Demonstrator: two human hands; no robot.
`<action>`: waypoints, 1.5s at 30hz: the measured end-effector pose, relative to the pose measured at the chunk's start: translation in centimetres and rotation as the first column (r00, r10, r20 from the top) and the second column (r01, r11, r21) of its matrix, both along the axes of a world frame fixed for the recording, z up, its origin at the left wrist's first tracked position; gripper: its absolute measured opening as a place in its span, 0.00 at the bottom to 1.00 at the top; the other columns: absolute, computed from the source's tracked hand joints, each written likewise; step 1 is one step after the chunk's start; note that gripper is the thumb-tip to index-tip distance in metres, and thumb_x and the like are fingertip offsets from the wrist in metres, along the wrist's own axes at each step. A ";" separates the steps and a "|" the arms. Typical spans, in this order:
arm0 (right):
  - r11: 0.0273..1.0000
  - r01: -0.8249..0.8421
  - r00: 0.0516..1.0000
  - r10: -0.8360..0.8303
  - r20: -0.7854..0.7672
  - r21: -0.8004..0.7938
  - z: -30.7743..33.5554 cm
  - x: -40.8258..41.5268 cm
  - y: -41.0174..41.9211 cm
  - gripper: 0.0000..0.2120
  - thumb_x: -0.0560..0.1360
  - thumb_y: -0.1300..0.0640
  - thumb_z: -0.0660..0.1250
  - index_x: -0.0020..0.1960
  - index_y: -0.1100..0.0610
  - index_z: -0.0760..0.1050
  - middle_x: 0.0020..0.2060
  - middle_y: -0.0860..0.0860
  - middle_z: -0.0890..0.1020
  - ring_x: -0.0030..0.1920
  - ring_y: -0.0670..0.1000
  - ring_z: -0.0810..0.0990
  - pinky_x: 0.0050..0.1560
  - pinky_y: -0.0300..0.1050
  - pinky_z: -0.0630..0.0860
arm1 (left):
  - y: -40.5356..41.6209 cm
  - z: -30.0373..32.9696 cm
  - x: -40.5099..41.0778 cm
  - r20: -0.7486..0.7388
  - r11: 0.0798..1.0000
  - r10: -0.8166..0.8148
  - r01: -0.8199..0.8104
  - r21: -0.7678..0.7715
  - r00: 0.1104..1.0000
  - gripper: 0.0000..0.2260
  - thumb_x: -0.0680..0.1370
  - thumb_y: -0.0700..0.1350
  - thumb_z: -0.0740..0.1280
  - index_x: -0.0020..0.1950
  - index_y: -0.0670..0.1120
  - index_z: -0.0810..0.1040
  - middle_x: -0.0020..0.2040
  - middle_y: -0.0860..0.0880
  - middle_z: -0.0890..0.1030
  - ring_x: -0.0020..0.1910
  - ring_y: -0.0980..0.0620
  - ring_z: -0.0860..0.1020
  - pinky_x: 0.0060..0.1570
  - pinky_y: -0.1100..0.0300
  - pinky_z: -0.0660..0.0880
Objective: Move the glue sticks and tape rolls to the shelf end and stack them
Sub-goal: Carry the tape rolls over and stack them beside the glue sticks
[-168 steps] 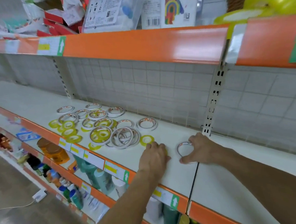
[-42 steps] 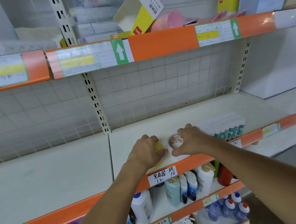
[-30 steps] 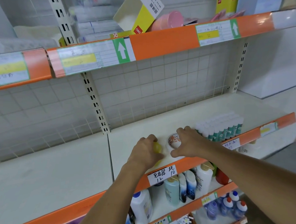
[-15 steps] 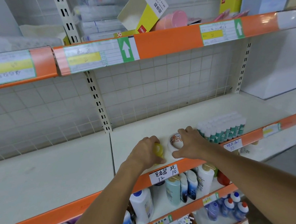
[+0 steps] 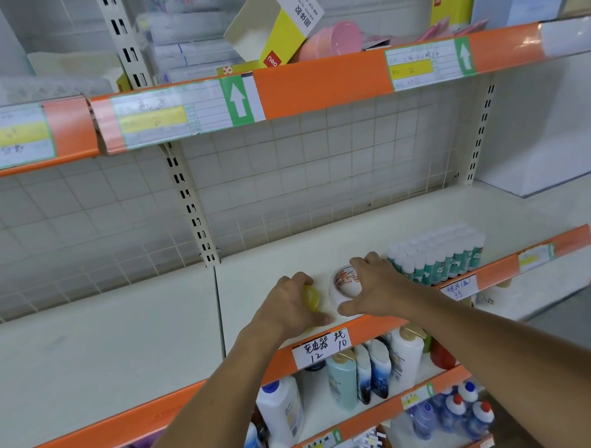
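A stack of white tape rolls (image 5: 345,285) with red-orange print stands near the front edge of the cream shelf (image 5: 320,245). My right hand (image 5: 374,289) curls round that stack from the right. My left hand (image 5: 291,307) holds yellow tape rolls (image 5: 310,297) just left of the white stack, tilted up on edge; most of them are hidden by my fingers. A tight block of upright glue sticks (image 5: 438,253) with white caps and green labels stands right of my right hand.
An orange price rail (image 5: 490,273) with a handwritten label (image 5: 322,348) runs along the shelf front. Bottles (image 5: 375,368) fill the shelves below. Boxes and a pink cup (image 5: 334,41) crowd the shelf above. A slotted upright (image 5: 189,201) divides the shelf sections.
Both hands carried tape rolls from the left pile to this shelf section beside the glue sticks. Over the last second the yellow rolls tilted up in my left hand; the right hand stays on the white stack.
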State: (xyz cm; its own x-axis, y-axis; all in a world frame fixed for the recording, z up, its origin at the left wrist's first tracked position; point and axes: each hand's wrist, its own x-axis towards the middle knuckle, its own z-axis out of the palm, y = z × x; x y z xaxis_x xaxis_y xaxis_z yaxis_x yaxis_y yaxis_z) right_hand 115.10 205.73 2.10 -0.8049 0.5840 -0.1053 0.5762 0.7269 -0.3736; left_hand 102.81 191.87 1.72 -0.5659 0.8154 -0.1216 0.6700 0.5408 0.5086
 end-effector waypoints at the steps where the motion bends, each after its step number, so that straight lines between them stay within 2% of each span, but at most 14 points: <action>1: 1.000 -0.001 1.000 0.001 0.004 -0.001 0.0 0.0 0.0 0.46 0.69 0.39 0.74 0.77 0.57 0.57 0.68 0.55 0.64 0.69 0.56 0.64 0.63 0.50 0.70 | 0.0 -0.1 0.1 0.008 1.000 0.013 -0.013 0.010 1.000 0.34 0.70 0.53 0.77 0.72 0.52 0.65 0.66 0.48 0.71 0.61 0.50 0.74 0.54 0.60 0.72; 6: 1.000 -0.005 1.000 0.005 0.008 -0.010 0.1 0.1 0.1 0.46 0.69 0.39 0.74 0.77 0.56 0.57 0.68 0.54 0.64 0.69 0.56 0.64 0.63 0.49 0.69 | 0.1 -0.5 0.5 -0.040 0.998 0.054 -0.052 0.043 0.998 0.30 0.73 0.49 0.75 0.71 0.50 0.66 0.65 0.47 0.74 0.61 0.49 0.75 0.55 0.60 0.72; 11: 1.000 -0.006 1.000 0.007 0.011 -0.012 0.0 0.1 0.2 0.46 0.68 0.38 0.74 0.77 0.55 0.57 0.68 0.54 0.64 0.69 0.55 0.64 0.62 0.49 0.70 | 0.3 -0.6 0.5 0.006 0.996 0.078 -0.079 0.039 0.997 0.30 0.72 0.46 0.76 0.71 0.50 0.66 0.66 0.48 0.74 0.62 0.49 0.74 0.58 0.59 0.72; 13: 1.000 -0.010 1.000 0.010 0.013 -0.008 0.1 0.1 0.2 0.46 0.69 0.38 0.74 0.77 0.56 0.57 0.68 0.54 0.64 0.69 0.55 0.64 0.63 0.50 0.70 | 0.4 -0.7 0.7 0.016 0.994 0.096 -0.097 0.055 0.995 0.32 0.72 0.51 0.76 0.72 0.49 0.66 0.67 0.48 0.73 0.62 0.49 0.74 0.57 0.60 0.71; 15: 1.000 -0.013 1.000 0.013 0.023 -0.004 0.1 0.1 0.2 0.47 0.69 0.38 0.74 0.77 0.56 0.57 0.69 0.54 0.63 0.70 0.56 0.63 0.64 0.50 0.70 | 0.6 -0.8 1.0 0.038 0.985 0.150 -0.153 0.074 0.988 0.35 0.71 0.60 0.74 0.71 0.48 0.66 0.66 0.48 0.73 0.62 0.49 0.74 0.53 0.62 0.69; 17: 1.000 -0.013 1.000 0.013 0.022 -0.009 0.1 0.1 0.2 0.47 0.69 0.38 0.74 0.77 0.56 0.56 0.69 0.54 0.63 0.70 0.56 0.63 0.64 0.51 0.70 | 0.7 -0.6 1.2 0.019 0.977 0.200 -0.201 0.067 0.980 0.34 0.71 0.63 0.72 0.69 0.46 0.67 0.64 0.47 0.74 0.60 0.48 0.74 0.51 0.62 0.68; 21: 1.000 -0.016 1.000 0.016 0.010 -0.020 0.0 0.3 0.4 0.46 0.68 0.38 0.74 0.77 0.56 0.57 0.68 0.54 0.64 0.69 0.55 0.64 0.62 0.50 0.70 | 0.6 -0.4 1.4 -0.006 0.973 0.229 -0.228 0.029 0.973 0.23 0.75 0.53 0.72 0.64 0.45 0.70 0.55 0.48 0.77 0.48 0.51 0.75 0.44 0.61 0.71; 23: 1.000 -0.022 1.000 0.022 0.010 -0.018 0.1 0.3 0.4 0.46 0.68 0.38 0.74 0.77 0.56 0.58 0.68 0.54 0.64 0.69 0.55 0.64 0.62 0.50 0.70 | 0.7 -0.2 1.3 0.001 0.974 0.227 -0.227 0.007 0.974 0.22 0.74 0.50 0.72 0.64 0.45 0.70 0.52 0.49 0.75 0.47 0.51 0.75 0.44 0.60 0.73; 25: 1.000 -0.023 1.000 0.023 0.010 -0.021 0.1 0.3 0.5 0.46 0.68 0.38 0.74 0.77 0.56 0.58 0.68 0.54 0.64 0.69 0.55 0.64 0.62 0.50 0.71 | 0.9 -0.1 1.3 0.017 0.974 0.224 -0.224 -0.030 0.974 0.24 0.73 0.50 0.73 0.65 0.46 0.69 0.55 0.48 0.76 0.49 0.50 0.75 0.47 0.59 0.75; 28: 0.999 -0.028 1.000 0.028 0.013 -0.020 0.1 0.3 0.5 0.46 0.68 0.38 0.74 0.77 0.56 0.57 0.67 0.54 0.64 0.68 0.55 0.64 0.62 0.50 0.70 | 1.1 0.5 1.4 -0.041 0.969 0.213 -0.216 -0.119 0.976 0.30 0.71 0.58 0.74 0.65 0.46 0.68 0.60 0.47 0.77 0.53 0.49 0.75 0.49 0.59 0.73; 31: 0.999 -0.031 0.999 0.031 0.015 -0.019 0.1 0.3 0.6 0.47 0.68 0.38 0.74 0.77 0.56 0.57 0.67 0.54 0.64 0.69 0.55 0.64 0.62 0.49 0.70 | 1.4 1.0 1.7 -0.176 0.952 0.241 -0.268 -0.149 0.954 0.34 0.68 0.66 0.73 0.62 0.45 0.68 0.57 0.47 0.77 0.55 0.47 0.78 0.48 0.58 0.74; 36: 0.999 -0.035 0.999 0.036 0.019 -0.020 0.1 0.3 0.7 0.47 0.68 0.38 0.74 0.77 0.56 0.57 0.68 0.54 0.64 0.69 0.56 0.64 0.63 0.50 0.71 | 2.0 1.1 1.8 -0.193 0.944 0.249 -0.282 -0.173 0.949 0.27 0.69 0.56 0.77 0.61 0.46 0.71 0.57 0.46 0.78 0.55 0.47 0.78 0.53 0.57 0.77; 40: 0.999 -0.036 0.999 0.037 0.019 -0.016 0.1 0.4 0.7 0.48 0.68 0.38 0.75 0.78 0.56 0.56 0.68 0.54 0.64 0.69 0.56 0.64 0.63 0.50 0.70 | 2.1 1.2 1.8 -0.177 0.946 0.231 -0.264 -0.188 0.957 0.24 0.70 0.49 0.77 0.61 0.45 0.71 0.57 0.46 0.77 0.55 0.47 0.77 0.48 0.59 0.74; 45: 0.999 -0.036 0.999 0.037 0.025 -0.020 0.1 0.3 0.7 0.47 0.67 0.39 0.75 0.77 0.56 0.58 0.67 0.54 0.64 0.69 0.56 0.64 0.63 0.51 0.71 | 2.0 1.2 1.8 -0.163 0.952 0.212 -0.241 -0.190 0.964 0.24 0.70 0.47 0.77 0.62 0.45 0.71 0.58 0.46 0.76 0.53 0.48 0.76 0.46 0.59 0.72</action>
